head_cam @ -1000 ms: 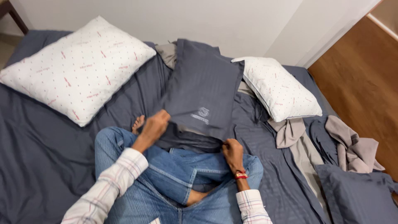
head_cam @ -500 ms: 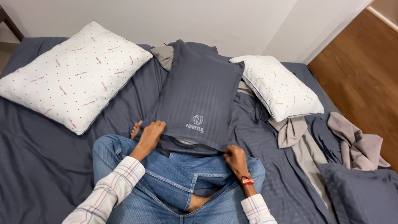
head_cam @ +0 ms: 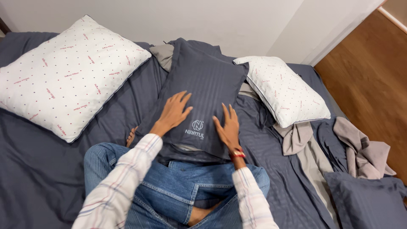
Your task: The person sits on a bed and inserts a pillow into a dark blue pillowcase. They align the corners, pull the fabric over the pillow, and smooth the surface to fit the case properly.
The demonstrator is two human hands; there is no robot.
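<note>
A: Your left hand (head_cam: 174, 111) and right hand (head_cam: 227, 127) left the cover's open edge; now both lie flat, fingers spread, holding nothing.

B: Yes, on the grey pillow (head_cam: 203, 97) beyond your knees, between two white pillows (head_cam: 63, 76).

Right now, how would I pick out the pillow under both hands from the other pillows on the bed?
On the bed with the dark grey sheet, look to the middle, just beyond the person's crossed legs in jeans. The pillow there lies under the left hand and right hand, both flat on it. It alone wears a dark grey striped cover; the two beside it are bare white with small red marks.
</note>
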